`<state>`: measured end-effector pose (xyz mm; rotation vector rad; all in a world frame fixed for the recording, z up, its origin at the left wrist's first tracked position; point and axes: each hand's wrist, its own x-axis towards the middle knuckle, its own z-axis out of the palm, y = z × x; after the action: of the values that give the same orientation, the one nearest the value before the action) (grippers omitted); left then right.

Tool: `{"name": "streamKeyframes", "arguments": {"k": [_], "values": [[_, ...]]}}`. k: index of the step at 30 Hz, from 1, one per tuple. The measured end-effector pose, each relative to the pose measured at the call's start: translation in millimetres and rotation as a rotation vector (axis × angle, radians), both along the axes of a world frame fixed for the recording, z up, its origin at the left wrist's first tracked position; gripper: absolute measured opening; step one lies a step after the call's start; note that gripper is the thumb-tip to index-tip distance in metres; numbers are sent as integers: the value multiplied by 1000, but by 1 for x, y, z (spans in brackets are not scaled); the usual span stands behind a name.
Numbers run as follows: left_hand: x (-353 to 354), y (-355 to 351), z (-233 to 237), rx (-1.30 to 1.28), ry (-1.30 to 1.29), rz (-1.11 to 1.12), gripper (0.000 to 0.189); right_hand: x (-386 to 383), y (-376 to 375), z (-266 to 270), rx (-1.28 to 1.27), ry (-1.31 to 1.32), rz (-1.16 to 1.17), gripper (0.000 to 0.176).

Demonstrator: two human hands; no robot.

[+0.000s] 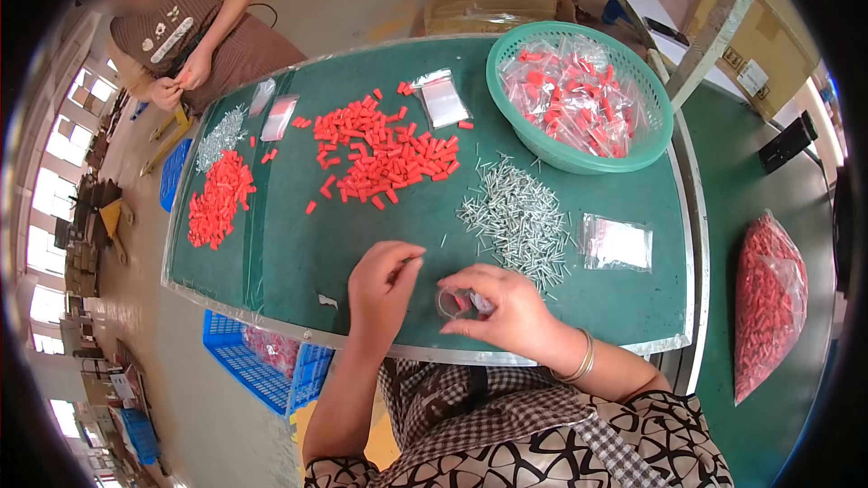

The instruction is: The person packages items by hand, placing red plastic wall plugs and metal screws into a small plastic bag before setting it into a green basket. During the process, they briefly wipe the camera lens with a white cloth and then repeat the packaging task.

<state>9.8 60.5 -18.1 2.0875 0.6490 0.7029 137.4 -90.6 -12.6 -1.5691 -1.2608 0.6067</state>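
The right hand (511, 312) is pinching a small clear bag (457, 303) by its mouth, its fingers hiding most of the bag. Just beside it, the left hand (384, 282) is pressing its fingertips together; anything between them is too small to tell. Both are working at the bench's (298, 262) near edge, with metal pins (517, 217) lying just beyond the right hand.

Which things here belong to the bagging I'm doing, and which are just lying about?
In use: left hand, right hand holding the small clear bag, screw pile, red plugs, empty bags, green basket of filled bags.
Lying about: large sack of red plugs, blue crate, co-worker's piles, cardboard box.
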Motion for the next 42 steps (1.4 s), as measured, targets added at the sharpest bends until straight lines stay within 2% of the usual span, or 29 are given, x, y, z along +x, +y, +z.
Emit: {"name": "streamKeyframes", "arguments": {"k": [3,4,7,10,13,16,19,25,28,34,40,42], "values": [[24,4,-8,90,281,-27,21,-3,-10,0,7,13,15,46],[33,3,-19,168,246,-17,22,-1,-15,0,2,11,10,45],[48,2,-29,516,406,-33,16,6,-26,-6,1,-5,-19,43],[60,3,-29,623,649,-83,10,10,-32,-11,-3,-6,-36,44],[65,17,-32,606,613,-162,6,14,-31,-14,6,11,-30,47],[68,27,-23,488,326,-205,5,14,-32,-16,24,37,-26,46],[82,26,-24,544,173,-230,5,15,-35,-15,32,64,-7,44],[89,26,-33,694,445,-291,9,15,-35,-16,99,81,-33,46],[88,26,-32,694,444,-302,8,15,-34,-15,107,67,-24,46],[85,29,-40,535,249,-209,7,16,-35,-14,79,75,-20,44],[72,27,-33,255,206,-119,9,17,-34,-15,46,73,-32,43],[66,24,-23,260,214,-114,10,16,-34,-16,32,67,-46,42]]}}
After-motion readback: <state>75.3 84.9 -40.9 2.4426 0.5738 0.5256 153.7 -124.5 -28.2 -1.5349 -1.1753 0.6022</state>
